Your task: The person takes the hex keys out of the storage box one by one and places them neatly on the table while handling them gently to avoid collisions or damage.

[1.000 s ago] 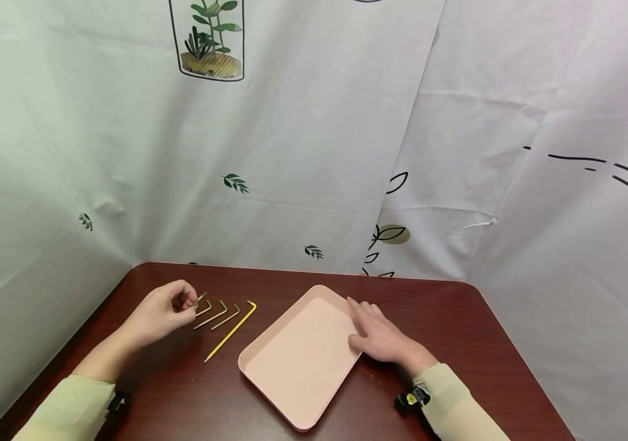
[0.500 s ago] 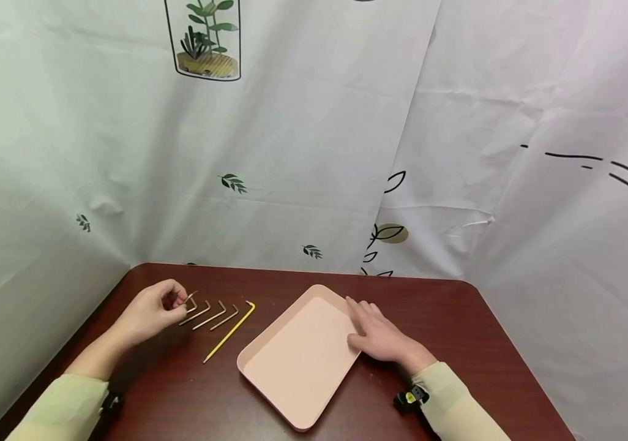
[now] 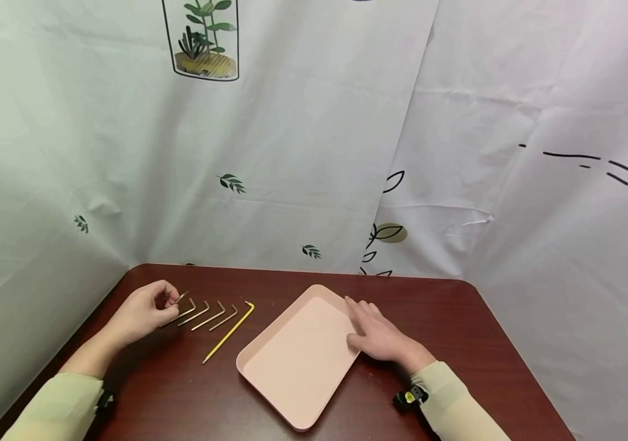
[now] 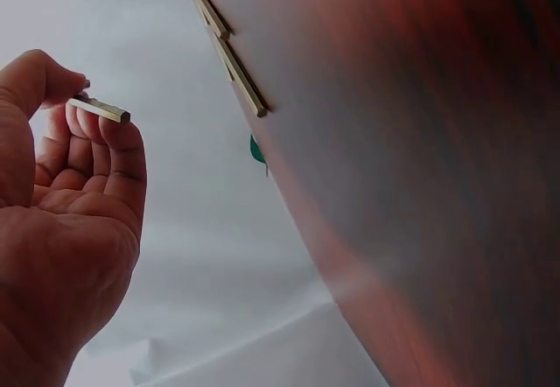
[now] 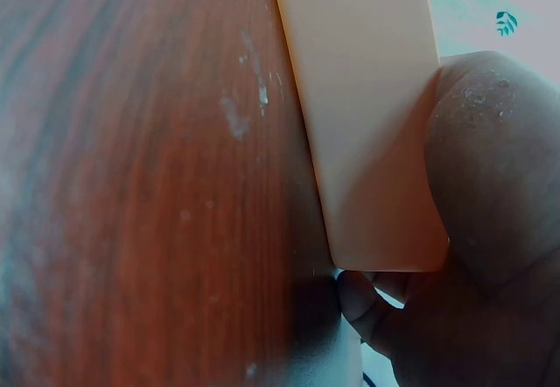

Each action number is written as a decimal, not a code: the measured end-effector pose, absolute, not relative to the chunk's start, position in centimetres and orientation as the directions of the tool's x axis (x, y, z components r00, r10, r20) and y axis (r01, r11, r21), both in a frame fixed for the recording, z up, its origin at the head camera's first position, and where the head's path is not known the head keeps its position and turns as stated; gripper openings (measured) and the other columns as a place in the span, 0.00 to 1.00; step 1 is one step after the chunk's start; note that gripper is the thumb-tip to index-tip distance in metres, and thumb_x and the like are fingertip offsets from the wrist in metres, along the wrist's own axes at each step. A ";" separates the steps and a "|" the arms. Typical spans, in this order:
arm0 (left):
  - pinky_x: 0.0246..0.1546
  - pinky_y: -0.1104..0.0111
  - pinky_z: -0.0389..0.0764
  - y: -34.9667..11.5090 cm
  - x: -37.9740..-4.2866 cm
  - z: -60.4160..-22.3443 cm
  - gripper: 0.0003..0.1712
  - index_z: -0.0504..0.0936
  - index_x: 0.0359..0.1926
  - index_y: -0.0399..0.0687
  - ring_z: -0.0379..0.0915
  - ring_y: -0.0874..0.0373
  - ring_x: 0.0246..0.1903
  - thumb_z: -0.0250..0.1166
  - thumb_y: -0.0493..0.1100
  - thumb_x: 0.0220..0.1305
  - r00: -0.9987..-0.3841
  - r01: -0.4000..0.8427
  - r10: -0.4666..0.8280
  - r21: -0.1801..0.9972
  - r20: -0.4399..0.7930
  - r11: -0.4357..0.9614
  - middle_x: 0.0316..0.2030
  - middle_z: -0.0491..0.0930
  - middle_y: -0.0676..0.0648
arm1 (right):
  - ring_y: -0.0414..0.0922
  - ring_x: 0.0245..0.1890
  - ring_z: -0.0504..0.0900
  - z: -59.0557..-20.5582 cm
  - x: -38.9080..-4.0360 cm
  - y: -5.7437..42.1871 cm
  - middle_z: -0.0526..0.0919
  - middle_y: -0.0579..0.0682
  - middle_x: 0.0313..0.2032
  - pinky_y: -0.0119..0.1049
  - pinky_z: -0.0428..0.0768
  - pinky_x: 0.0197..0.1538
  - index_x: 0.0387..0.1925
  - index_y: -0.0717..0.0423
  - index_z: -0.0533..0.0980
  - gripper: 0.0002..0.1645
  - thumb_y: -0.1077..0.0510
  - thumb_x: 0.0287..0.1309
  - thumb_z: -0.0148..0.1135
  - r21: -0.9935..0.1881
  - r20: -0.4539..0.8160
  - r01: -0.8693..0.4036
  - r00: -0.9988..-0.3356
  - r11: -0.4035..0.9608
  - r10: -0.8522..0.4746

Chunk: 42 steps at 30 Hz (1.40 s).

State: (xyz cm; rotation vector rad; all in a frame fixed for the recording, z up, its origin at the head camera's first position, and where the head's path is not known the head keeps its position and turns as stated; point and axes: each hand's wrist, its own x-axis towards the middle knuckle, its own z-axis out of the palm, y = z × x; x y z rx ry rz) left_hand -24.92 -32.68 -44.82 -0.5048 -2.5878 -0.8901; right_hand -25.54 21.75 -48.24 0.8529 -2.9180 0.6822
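Observation:
Thumb and fingertips of my left hand [image 3: 140, 312] pinch a small L-shaped hex key [image 4: 103, 109], its end poking out past the fingers in the left wrist view. Beside that hand, several brass-coloured hex keys [image 3: 209, 320] lie in a slanted row on the table. A longer yellow hex key [image 3: 229, 332] ends the row on the right. My right hand [image 3: 380, 334] grips the right edge of a pink rectangular tray [image 3: 297, 361], thumb over the rim and fingers along the outside. The right wrist view shows the thumb pressed against the tray's side wall [image 5: 367, 124].
The dark red-brown table [image 3: 182, 398] has a rounded far edge. White printed cloth [image 3: 303, 153] hangs behind it and along both sides. The tray stands at an angle near the middle, right of the hex keys.
My left hand has moved left with its hex key, leaving more of the row uncovered, including hex keys formerly behind the fingers. The right hand and tray stay put; the view shifts slightly.

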 end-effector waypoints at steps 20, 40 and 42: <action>0.34 0.69 0.73 -34.5 -25.7 -45.3 0.12 0.81 0.39 0.45 0.71 0.66 0.32 0.76 0.31 0.58 -0.919 0.364 0.222 0.491 0.325 0.792 0.33 0.78 0.53 | 0.51 0.54 0.69 -48.0 -25.5 21.7 0.73 0.52 0.51 0.51 0.74 0.59 0.85 0.66 0.59 0.53 0.55 0.62 0.64 -0.402 0.136 -0.523 -0.846 0.752 -0.515; 0.35 0.65 0.76 -35.7 -26.4 -45.3 0.11 0.81 0.37 0.45 0.74 0.60 0.33 0.76 0.32 0.62 -0.937 0.334 0.245 0.436 0.248 0.836 0.34 0.81 0.53 | 0.50 0.53 0.69 -48.1 -25.4 21.6 0.73 0.51 0.50 0.51 0.74 0.59 0.85 0.66 0.59 0.53 0.55 0.61 0.64 -0.398 0.143 -0.524 -0.846 0.753 -0.513; 0.35 0.64 0.76 -35.8 -26.5 -45.4 0.11 0.81 0.36 0.45 0.74 0.59 0.33 0.76 0.32 0.62 -0.940 0.326 0.242 0.430 0.239 0.842 0.33 0.81 0.52 | 0.51 0.53 0.69 -48.1 -25.4 21.6 0.74 0.51 0.51 0.51 0.74 0.59 0.85 0.66 0.59 0.53 0.55 0.61 0.64 -0.401 0.143 -0.523 -0.847 0.752 -0.512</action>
